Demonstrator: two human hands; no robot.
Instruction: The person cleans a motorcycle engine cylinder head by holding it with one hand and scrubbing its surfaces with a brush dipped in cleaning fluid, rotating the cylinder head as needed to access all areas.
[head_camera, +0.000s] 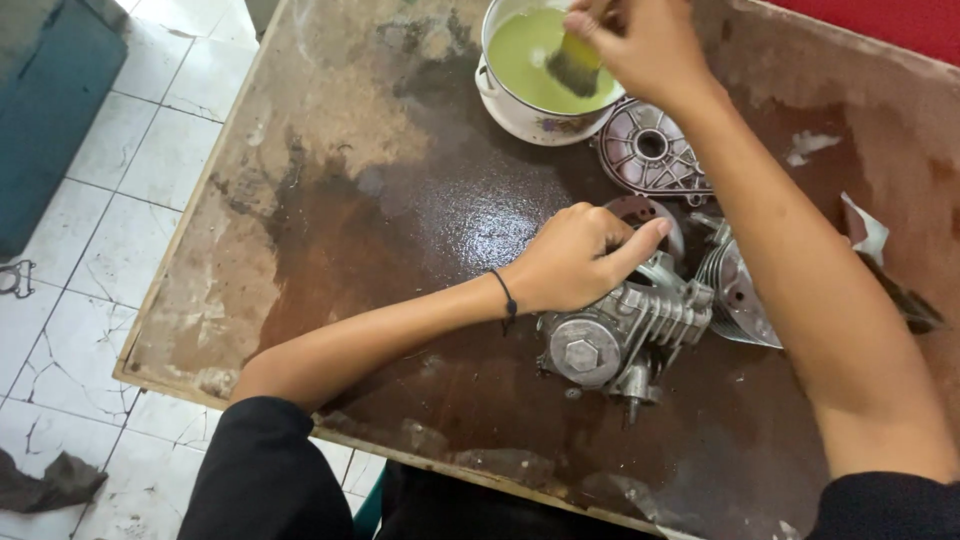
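Observation:
My left hand rests on top of a grey metal engine block with cooling fins, gripping its upper part. My right hand reaches to the far side and holds a brush dipped into a white bowl of pale green liquid. A round metal cover plate lies just right of the bowl. Another finned metal part lies under my right forearm, beside the engine block.
Everything sits on a stained, oily brown wooden table whose left edge runs along a white tiled floor. Scraps of white paper lie at the table's right. A dark rag lies on the floor at lower left.

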